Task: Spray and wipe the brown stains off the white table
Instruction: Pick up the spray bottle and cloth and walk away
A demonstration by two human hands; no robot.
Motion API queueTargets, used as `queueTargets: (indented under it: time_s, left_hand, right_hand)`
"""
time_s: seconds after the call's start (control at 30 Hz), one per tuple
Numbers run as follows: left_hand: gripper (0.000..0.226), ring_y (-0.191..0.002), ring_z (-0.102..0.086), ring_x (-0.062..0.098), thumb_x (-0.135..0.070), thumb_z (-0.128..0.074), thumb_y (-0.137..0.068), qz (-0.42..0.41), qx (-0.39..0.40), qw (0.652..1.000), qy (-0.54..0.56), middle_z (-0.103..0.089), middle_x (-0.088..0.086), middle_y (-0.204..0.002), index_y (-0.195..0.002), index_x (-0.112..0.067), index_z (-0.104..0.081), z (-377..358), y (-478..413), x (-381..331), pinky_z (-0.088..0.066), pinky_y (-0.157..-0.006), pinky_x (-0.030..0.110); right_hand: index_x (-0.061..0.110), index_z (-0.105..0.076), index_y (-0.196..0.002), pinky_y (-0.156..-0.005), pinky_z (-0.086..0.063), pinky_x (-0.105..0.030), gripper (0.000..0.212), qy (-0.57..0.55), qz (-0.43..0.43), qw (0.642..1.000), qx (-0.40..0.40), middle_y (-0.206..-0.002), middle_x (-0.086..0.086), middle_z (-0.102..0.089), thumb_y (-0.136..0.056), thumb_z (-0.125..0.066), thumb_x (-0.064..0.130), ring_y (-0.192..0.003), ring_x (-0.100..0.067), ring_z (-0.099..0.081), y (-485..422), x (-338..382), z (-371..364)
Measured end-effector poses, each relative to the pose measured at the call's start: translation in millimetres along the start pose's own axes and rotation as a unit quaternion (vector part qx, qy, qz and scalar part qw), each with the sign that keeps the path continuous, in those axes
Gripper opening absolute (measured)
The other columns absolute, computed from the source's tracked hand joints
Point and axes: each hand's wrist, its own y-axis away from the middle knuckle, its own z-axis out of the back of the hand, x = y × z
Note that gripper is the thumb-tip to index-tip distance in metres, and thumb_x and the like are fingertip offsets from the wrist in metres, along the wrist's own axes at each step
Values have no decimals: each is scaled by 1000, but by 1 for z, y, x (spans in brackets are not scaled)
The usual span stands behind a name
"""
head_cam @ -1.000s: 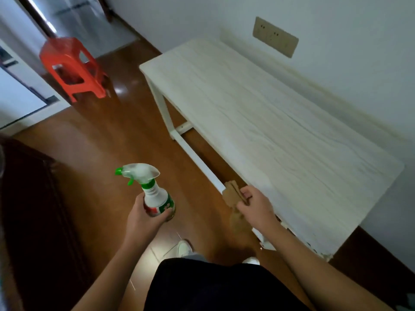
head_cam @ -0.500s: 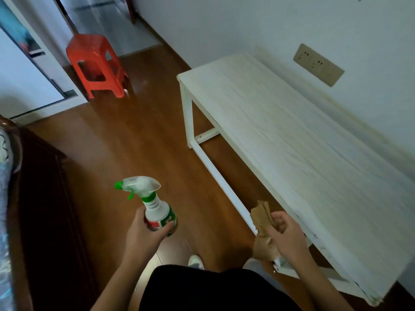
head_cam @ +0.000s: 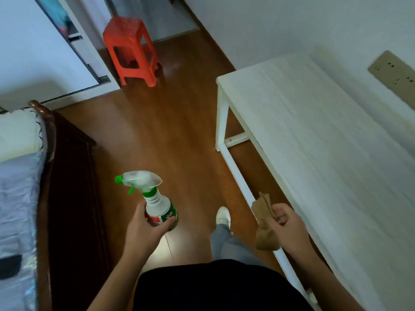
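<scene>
- Over the last second the desk (head_cam: 314, 142) slides to the right of view, and a shoe (head_cam: 223, 215) steps forward alongside it.
- The left hand (head_cam: 143, 230) still grips the spray bottle (head_cam: 157, 205), its nozzle pointing away from the desk.
- The right hand (head_cam: 287, 227) keeps pinching the brown cloth (head_cam: 263, 209) just off the desk's near edge.
- No brown stains show, so the person is probably walking away, finished.

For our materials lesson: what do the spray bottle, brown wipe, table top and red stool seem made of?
Spray bottle: plastic, glossy white body, translucent trigger head.
Brown wipe: probably paper, matt, holding stiff creases.
Table top: wood or laminate, matt white, faint grain lines.
Red stool: probably moulded plastic, smooth sheen, one-piece shape.
</scene>
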Motion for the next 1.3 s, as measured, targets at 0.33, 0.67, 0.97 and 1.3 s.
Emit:
queueTargets:
  time_s: [0.33, 0.67, 0.97, 1.3]
  left_hand:
    - [71, -91, -61, 2, -34, -90, -70, 104, -176, 978, 49, -63, -16, -103, -128, -26, -49, 57, -63, -20, -46, -72, 23]
    - [69, -92, -67, 20, -32, -90, -72, 135, -209, 968, 39, -68, 1, -107, -128, -16, -52, 108, -191, -33, -52, -75, 34]
    - [70, -96, -66, 10, -45, -88, -68, 52, -125, 990, 37, -68, -11, -108, -126, -33, -50, 151, -383, -103, -56, -83, 35]
    - [76, -98, -67, 9, -42, -91, -67, 43, -129, 990, 26, -67, -13, -111, -130, -30, -50, 170, -555, -183, -54, -84, 30]
  right_hand:
    - [46, -58, -95, -63, -53, -13, 22, 121, 247, 938, 211, -91, 30, -64, -86, -75, 34, -89, 10, -61, -113, 204, -89]
    - [40, -62, -107, -67, -51, -11, 25, 139, 247, 924, 257, -99, 20, -65, -88, -73, 30, -91, -1, -64, -187, 325, -171]
    - [52, -55, -92, -56, -42, -4, 27, 102, 205, 965, 130, -91, 33, -60, -86, -75, 35, -83, 3, -61, -275, 415, -178]
    - [44, -57, -95, -65, -42, -9, 26, 126, 191, 962, 149, -92, 27, -63, -88, -74, 25, -85, 1, -62, -419, 522, -210]
